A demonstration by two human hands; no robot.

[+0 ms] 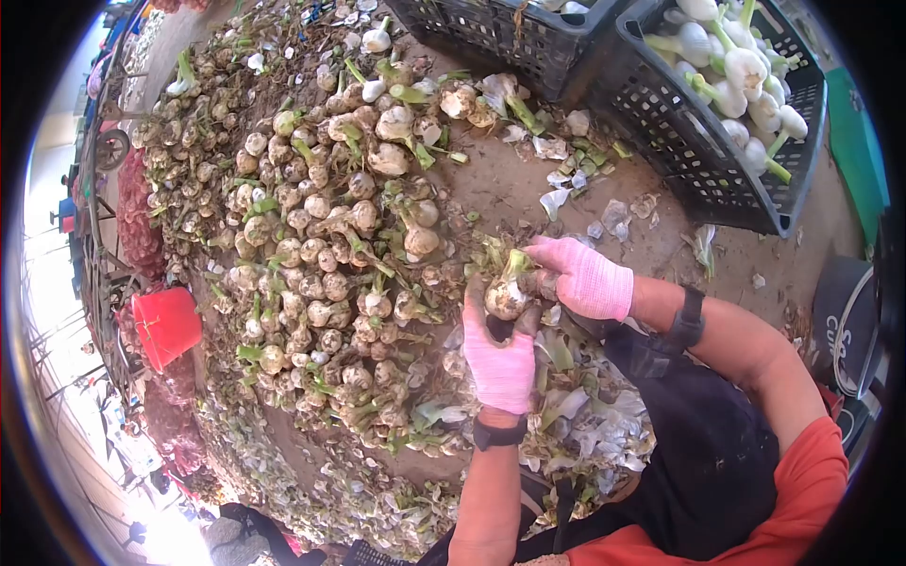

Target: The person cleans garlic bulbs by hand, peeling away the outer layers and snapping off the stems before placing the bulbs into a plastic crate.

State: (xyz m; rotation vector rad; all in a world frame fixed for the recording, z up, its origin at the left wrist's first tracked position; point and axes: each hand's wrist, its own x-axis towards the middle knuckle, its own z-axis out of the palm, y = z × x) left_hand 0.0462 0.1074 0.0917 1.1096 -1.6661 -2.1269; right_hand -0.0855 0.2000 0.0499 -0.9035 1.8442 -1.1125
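A dirty garlic bulb (507, 299) with a short green stem is between my two hands, near the middle of the view. My left hand (497, 354), in a pink glove with bare soiled fingertips, holds the bulb from below, thumb and fingers around it. From the right, my right hand (583, 275), gloved the same way, reaches the bulb's stem side with its fingers bent together. Whether it pinches a piece of skin or stem is too small to tell. Under the hands lies a heap of peeled skins (590, 406).
Many unpeeled bulbs (321, 255) cover the ground to the left. A black crate (698, 141) of cleaned white garlic stands at upper right, with another crate (500, 42) beside it. A red bucket (168, 327) is at far left. Loose skins (557, 200) lie before the crates.
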